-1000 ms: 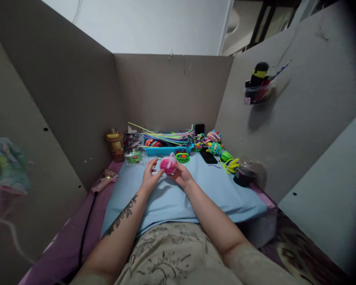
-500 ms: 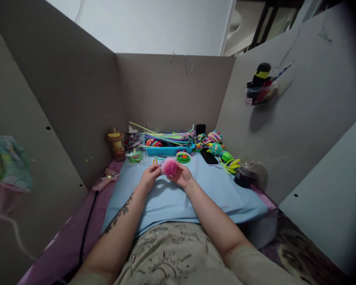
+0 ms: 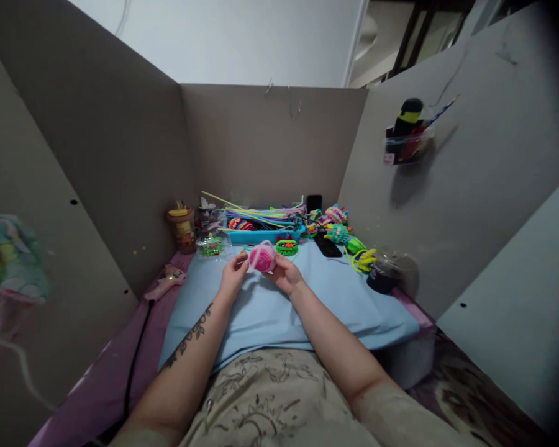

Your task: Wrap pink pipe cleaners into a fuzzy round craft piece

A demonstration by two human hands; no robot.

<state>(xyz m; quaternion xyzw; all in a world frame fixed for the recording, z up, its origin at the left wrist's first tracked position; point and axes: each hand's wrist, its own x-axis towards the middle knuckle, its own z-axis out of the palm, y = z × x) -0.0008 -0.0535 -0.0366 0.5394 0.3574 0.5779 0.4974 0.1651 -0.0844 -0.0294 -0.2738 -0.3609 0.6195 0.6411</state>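
Over the middle of the blue cloth (image 3: 279, 316) I hold a round, fuzzy pink coil (image 3: 261, 258), which looks like wound pipe cleaner. A paler pink strand loops across its front. My right hand (image 3: 286, 275) grips the coil from the right and below, some fingers hidden behind it. At the left edge, my left hand (image 3: 234, 273) has thumb and fingers pinched together, seemingly on the pale strand; the exact contact is too small to see. Just behind the coil lies a small green oval piece (image 3: 287, 248) with orange bits.
A blue tray (image 3: 261, 237) of colourful pipe cleaners (image 3: 270, 215) stands at the back. Left are a cup (image 3: 184, 230) and a pink corded glue gun (image 3: 168, 282). Right lie a phone (image 3: 328, 244), fuzzy pieces (image 3: 339, 233) and a dark tub (image 3: 384, 276). Grey panels enclose the table.
The pink coil has turned and shifted slightly left, and a pale strand now shows looped across its front. My left hand has moved slightly away from the coil; my right hand still holds it.
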